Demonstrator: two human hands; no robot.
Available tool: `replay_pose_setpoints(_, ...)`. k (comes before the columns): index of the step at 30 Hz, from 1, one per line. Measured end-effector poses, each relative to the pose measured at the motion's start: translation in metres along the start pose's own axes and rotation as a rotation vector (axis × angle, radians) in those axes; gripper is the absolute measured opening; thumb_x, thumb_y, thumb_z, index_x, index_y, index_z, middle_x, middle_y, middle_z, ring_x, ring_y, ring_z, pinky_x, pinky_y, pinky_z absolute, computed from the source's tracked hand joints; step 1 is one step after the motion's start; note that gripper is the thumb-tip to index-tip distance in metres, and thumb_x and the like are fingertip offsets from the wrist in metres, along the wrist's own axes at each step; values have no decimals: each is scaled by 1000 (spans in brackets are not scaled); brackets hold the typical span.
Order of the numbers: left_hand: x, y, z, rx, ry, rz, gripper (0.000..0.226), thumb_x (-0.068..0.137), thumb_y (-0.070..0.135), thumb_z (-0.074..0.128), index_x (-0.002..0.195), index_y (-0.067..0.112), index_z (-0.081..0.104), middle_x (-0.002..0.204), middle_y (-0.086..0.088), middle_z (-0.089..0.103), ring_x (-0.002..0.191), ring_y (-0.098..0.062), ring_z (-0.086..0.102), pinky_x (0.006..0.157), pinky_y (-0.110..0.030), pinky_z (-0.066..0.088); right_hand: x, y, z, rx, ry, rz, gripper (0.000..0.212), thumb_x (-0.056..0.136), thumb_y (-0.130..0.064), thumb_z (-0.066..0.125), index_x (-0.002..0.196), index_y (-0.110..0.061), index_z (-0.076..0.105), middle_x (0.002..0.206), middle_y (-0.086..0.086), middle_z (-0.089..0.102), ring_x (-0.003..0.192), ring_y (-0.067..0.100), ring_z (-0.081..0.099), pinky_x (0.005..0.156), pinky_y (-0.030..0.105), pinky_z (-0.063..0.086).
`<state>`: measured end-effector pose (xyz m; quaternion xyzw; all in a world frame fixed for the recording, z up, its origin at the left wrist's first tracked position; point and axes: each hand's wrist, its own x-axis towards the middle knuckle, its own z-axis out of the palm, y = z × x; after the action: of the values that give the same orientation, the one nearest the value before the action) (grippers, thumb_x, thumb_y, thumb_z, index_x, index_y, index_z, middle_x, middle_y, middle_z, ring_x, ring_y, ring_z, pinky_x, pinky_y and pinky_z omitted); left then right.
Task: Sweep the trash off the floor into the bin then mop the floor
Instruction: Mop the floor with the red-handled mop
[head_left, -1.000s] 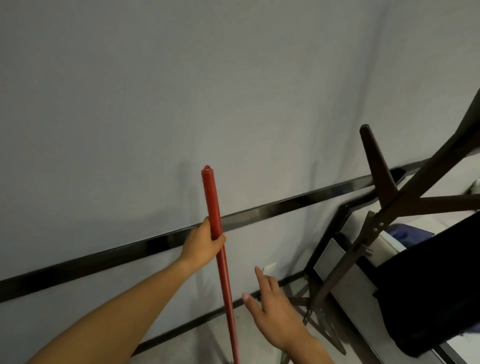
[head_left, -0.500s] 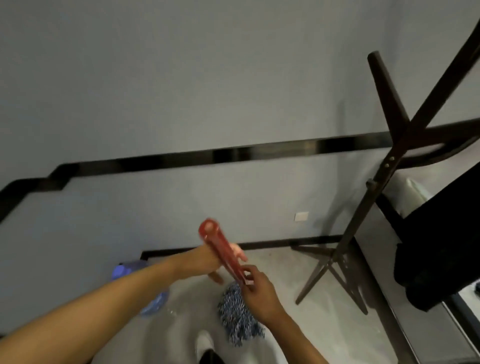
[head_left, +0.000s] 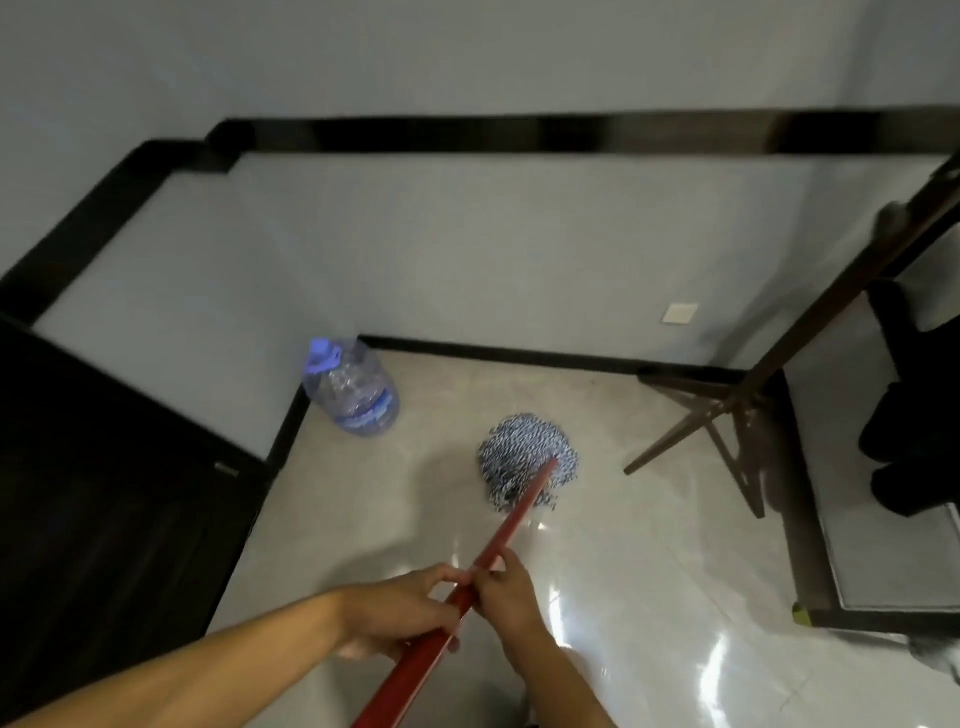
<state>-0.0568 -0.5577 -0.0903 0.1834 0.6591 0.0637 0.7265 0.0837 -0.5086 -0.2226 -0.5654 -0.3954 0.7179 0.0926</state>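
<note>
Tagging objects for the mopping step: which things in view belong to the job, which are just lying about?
In use: red mop handle, mop head, floor, left hand and right hand gripping the handle.
Lying about: water bottle, coat stand, wall plate, dark garment.

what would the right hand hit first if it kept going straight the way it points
Probably the mop head on the floor: the right hand, gripping the red handle, points forward and down toward it. Depth is unclear.
</note>
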Motion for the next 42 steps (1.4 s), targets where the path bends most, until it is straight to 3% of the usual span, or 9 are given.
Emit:
replay_pose_setpoints(3,12,-64,-1,-103,40,-3,59,86,21,69,134,48,48,105,-8,77,71,-11,66,72,-26,53,-11,26,25,67,-22,39,57,97,-7,60,142,-30,34,113,22,68,93,33,73,80,45,63)
replay_pose_setpoints(10,24,-221,-2,-486,-2,-12,69,88,14,71,141,48,42,96,-16,71,65,-21,60,64,-33,55,-17,118,102,396,-53,289,37,106,-1,44,134,-24,44,111,23,60,95,36,69,71,49,63)
replay_pose_setpoints(16,14,-343,-15,-490,63,19,40,94,26,67,132,34,56,67,1,59,52,-11,50,51,-26,46,1,182,178,207,-18,292,20,108,-6,32,108,-25,36,80,13,52,61,23,52,60,42,53)
replay_pose_setpoints(20,14,-391,-1,-392,268,102,53,95,25,67,143,38,46,69,2,52,46,-9,44,44,-25,41,7,208,217,160,-6,273,17,109,-9,33,111,-26,30,67,8,44,50,20,46,51,36,51)
replay_pose_setpoints(23,15,-401,23,-334,363,249,65,99,19,61,149,42,27,87,10,51,48,1,51,51,-10,40,9,221,226,111,-72,275,14,109,-12,33,104,-24,33,67,8,42,47,19,46,47,33,50)
replay_pose_setpoints(26,27,-401,28,-378,379,345,74,97,20,66,140,55,17,102,7,56,53,3,55,58,-9,43,23,220,236,84,-121,297,18,108,-14,45,105,-29,35,66,8,43,48,17,46,46,31,49)
replay_pose_setpoints(31,63,-358,19,-491,190,301,90,96,10,61,147,65,10,73,-5,53,47,-10,49,44,-26,46,61,193,221,92,-12,188,36,97,7,48,119,-21,44,57,5,42,40,14,39,38,22,41)
replay_pose_setpoints(38,114,-260,46,-456,46,335,93,92,1,53,150,61,11,68,-5,49,52,-12,48,51,-30,48,104,152,119,167,143,125,40,94,8,45,118,-25,44,56,3,39,35,12,36,35,20,37)
replay_pose_setpoints(42,139,-221,102,-395,-44,266,103,92,-1,52,151,63,-3,72,-7,51,53,-12,48,53,-30,48,93,160,32,193,220,147,30,99,2,44,121,-17,51,61,4,39,42,14,38,38,20,43)
